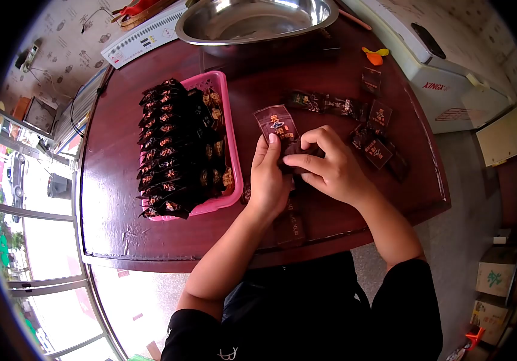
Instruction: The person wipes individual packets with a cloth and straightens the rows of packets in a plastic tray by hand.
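Head view: we see the fingers of both hands closed on one flat, dark-brown rectangular packet (277, 120) with yellow and white printing. The left hand (268, 171) grips it with the thumb pressed on its printed face; the fingers behind are mostly hidden. The right hand (333, 165) has its fingers bent and their tips gathered at the packet's lower edge, pinching it, though we cannot make out the exact contact. The packet is held above the table in front of the wearer, its upper end free and pointing away from the body.

Just left of the hands we note a pink plastic basket (230, 126) with rows of glossy black packets (165, 144) standing close together. On the right lies a loose cluster of small dark-brown packets (378, 153), several overlapping. All of these rest on a dark-red, glossy wooden table (111, 198). At its far side we find a wide, shiny steel bowl (252, 27) and, to the right of that, a small orange-and-yellow object (375, 56). Beyond the table's right edge we observe a white, box-shaped appliance (451, 90) with red lettering.
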The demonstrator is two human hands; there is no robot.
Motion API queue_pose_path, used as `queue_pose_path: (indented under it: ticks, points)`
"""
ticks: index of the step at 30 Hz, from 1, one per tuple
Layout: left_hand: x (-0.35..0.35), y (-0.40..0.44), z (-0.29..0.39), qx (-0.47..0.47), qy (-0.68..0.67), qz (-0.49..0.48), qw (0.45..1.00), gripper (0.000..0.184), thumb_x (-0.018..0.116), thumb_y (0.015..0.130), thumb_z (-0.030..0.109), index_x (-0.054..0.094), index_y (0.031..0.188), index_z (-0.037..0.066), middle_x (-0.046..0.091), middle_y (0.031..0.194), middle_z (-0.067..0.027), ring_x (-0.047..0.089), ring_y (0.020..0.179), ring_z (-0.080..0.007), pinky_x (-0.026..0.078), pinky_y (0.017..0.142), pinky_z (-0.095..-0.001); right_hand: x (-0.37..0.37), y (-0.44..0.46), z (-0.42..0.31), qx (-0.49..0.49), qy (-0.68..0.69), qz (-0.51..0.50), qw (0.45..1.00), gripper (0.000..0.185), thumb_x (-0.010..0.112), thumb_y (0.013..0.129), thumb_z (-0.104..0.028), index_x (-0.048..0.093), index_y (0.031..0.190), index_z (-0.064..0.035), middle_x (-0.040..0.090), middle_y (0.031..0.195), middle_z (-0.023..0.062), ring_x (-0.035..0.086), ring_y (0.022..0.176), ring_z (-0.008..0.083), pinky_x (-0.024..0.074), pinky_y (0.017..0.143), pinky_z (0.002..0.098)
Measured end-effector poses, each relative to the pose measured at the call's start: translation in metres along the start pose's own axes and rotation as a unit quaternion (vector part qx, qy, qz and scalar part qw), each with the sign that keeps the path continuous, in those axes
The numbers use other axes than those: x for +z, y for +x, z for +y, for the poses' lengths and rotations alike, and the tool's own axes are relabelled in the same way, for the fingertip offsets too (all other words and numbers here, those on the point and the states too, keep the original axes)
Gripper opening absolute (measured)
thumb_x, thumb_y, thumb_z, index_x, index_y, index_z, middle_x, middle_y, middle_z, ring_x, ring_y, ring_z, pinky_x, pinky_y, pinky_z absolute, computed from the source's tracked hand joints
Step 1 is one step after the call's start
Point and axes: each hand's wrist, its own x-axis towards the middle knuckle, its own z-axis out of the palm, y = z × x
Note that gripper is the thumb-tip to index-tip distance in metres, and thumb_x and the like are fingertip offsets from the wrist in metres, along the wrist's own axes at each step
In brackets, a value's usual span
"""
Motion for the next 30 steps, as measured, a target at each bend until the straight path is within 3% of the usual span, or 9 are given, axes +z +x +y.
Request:
queue_pose_path:
  ticks: [3,6,7,8,11,15,24,27,30]
  points:
    - [0.001,0.002,-0.001,0.013,0.002,0.006,1.000,0.022,0.040,0.107,0.026,0.053,0.114,0.010,0.063,0.100,-0.0018,0.062,0.087,-0.0109,0.052,0.075,-0.0261,-0.008,-0.003,0.009,-0.006,0.038,-0.054,0.998,0.041,0.079,0.054,0.002,0.069,0.092,-0.0097,0.049,0.090,0.0059,0.055,0.083,0.0232,0.0493,0.069,0.0356]
    - [0.005,0.002,0.005,0.094,0.032,0.032,0.995,0.019,0.041,0.107,0.028,0.052,0.114,0.014,0.063,0.095,0.0013,0.060,0.070,-0.0078,0.046,0.051,-0.0206,-0.020,-0.005,0.018,-0.006,0.011,-0.041,0.999,0.037,0.080,0.053,0.000,0.067,0.087,-0.0079,0.049,0.086,0.0061,0.055,0.076,0.0221,0.0489,0.063,0.0350]
    - [0.005,0.001,0.004,0.094,0.031,0.032,0.995,0.019,0.041,0.107,0.028,0.052,0.114,0.014,0.063,0.095,0.0013,0.060,0.070,-0.0078,0.046,0.051,-0.0206,-0.022,-0.005,0.017,0.005,-0.013,0.001,1.000,0.036,0.080,0.055,-0.002,0.066,0.087,-0.0088,0.049,0.085,0.0055,0.055,0.075,0.0220,0.0495,0.063,0.0351]
    - [0.005,0.000,0.003,0.092,0.051,0.040,0.994,0.021,0.037,0.107,0.027,0.050,0.117,0.013,0.061,0.100,-0.0014,0.061,0.083,-0.0119,0.049,0.069,-0.0272,-0.021,-0.005,0.014,-0.009,-0.019,0.053,0.998,0.039,0.081,0.054,-0.003,0.067,0.090,-0.0090,0.049,0.085,0.0050,0.055,0.073,0.0211,0.0490,0.060,0.0340]
    - [0.005,-0.002,-0.003,0.051,0.063,0.075,0.994,0.027,0.032,0.108,0.026,0.048,0.124,0.010,0.060,0.109,-0.0042,0.061,0.099,-0.0160,0.051,0.089,-0.0341,-0.007,0.002,-0.003,-0.081,-0.006,0.004,0.997,0.034,0.078,0.060,-0.005,0.069,0.092,-0.0086,0.052,0.086,0.0039,0.056,0.075,0.0215,0.0491,0.060,0.0329]
    - [0.001,-0.001,-0.010,0.031,0.022,-0.008,0.999,0.027,0.036,0.108,0.024,0.054,0.119,0.008,0.064,0.107,-0.0048,0.062,0.091,-0.0132,0.052,0.082,-0.0289,0.006,-0.002,0.000,-0.059,-0.071,-0.038,0.995,0.013,0.071,0.066,-0.005,0.064,0.076,-0.0062,0.052,0.083,0.0024,0.056,0.078,0.0199,0.0497,0.059,0.0323]
    - [0.001,-0.001,-0.011,0.038,0.009,0.007,0.999,0.027,0.038,0.107,0.024,0.055,0.113,0.004,0.066,0.109,-0.0082,0.066,0.095,-0.0160,0.057,0.082,-0.0335,-0.017,-0.003,0.022,-0.009,-0.158,0.063,0.985,0.020,0.072,0.058,0.001,0.064,0.074,-0.0087,0.048,0.081,0.0030,0.055,0.076,0.0205,0.0486,0.058,0.0331]
    - [-0.003,0.001,-0.010,0.045,0.098,0.029,0.994,0.025,0.041,0.106,0.029,0.056,0.107,0.009,0.069,0.098,-0.0046,0.066,0.075,-0.0085,0.045,0.048,-0.0184,-0.026,0.000,0.024,-0.005,-0.170,0.148,0.974,0.026,0.075,0.055,0.004,0.065,0.076,-0.0078,0.048,0.080,0.0040,0.055,0.075,0.0227,0.0480,0.059,0.0347]
    - [0.003,0.000,-0.011,0.052,0.058,0.046,0.996,0.025,0.040,0.107,0.024,0.056,0.111,0.005,0.066,0.101,-0.0075,0.065,0.083,-0.0146,0.054,0.071,-0.0280,-0.020,0.002,0.006,-0.044,-0.101,0.094,0.989,0.025,0.077,0.056,0.001,0.067,0.077,-0.0087,0.050,0.079,0.0033,0.055,0.073,0.0215,0.0479,0.058,0.0330]
